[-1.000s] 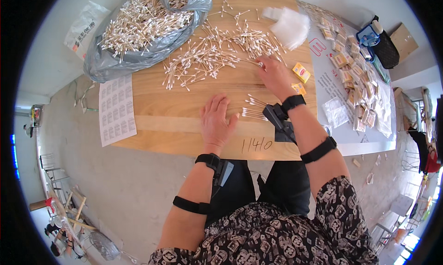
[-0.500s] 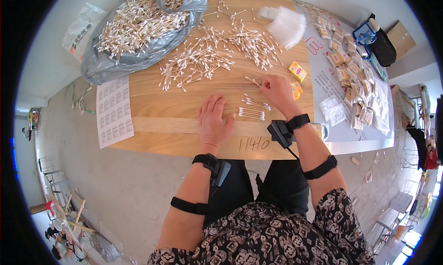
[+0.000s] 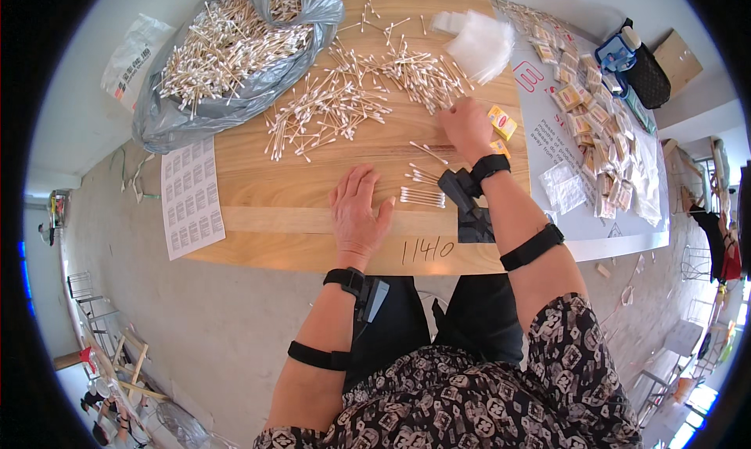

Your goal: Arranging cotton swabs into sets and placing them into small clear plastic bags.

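While left hand (image 3: 360,212) sprawls near table edge (image 3: 274,261), right hand (image 3: 468,128) beside swabs (image 3: 424,77); grip unclear

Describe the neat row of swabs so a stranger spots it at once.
On the wooden table, find the left hand, lying palm down. Just right of it is the row of swabs. They lie neatly side by side, unlike the fanned few just beyond and the jumbled pile farther off.

Bright, soft light; tabletop (image 3: 270,195) fairly sharp; fisheye-warped rim, black corners.
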The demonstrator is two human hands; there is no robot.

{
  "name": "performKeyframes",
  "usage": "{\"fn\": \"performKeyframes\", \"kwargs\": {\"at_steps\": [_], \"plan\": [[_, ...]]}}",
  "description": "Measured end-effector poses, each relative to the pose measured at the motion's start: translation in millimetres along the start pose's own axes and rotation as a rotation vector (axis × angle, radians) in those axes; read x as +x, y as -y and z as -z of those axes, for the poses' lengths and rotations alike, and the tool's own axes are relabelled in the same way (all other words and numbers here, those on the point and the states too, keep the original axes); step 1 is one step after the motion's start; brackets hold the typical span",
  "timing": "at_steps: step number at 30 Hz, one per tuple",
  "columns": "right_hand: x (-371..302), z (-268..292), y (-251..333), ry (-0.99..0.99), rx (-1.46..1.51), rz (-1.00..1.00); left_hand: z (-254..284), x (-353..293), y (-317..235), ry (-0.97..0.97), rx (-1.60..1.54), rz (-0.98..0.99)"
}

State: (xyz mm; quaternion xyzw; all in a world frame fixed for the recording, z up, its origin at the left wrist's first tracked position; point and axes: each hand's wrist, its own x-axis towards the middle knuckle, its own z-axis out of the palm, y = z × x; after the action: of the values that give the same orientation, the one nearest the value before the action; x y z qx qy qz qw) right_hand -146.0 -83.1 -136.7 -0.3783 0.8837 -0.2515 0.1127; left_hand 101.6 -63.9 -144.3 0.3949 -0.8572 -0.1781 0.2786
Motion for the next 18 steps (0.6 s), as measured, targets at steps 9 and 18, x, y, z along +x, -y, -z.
{"fn": "performKeyframes", "kwargs": {"at_steps": [9, 18], "plan": [[-14, 26, -32, 0.067, 0.387, -0.070, 0, -1, 1, -0.002, -0.011, 0.011], [-47, 22, -40, 0.176, 0.151, 0.181, -1, 0, 1, 0.012, -0.007, 0.008]]}}
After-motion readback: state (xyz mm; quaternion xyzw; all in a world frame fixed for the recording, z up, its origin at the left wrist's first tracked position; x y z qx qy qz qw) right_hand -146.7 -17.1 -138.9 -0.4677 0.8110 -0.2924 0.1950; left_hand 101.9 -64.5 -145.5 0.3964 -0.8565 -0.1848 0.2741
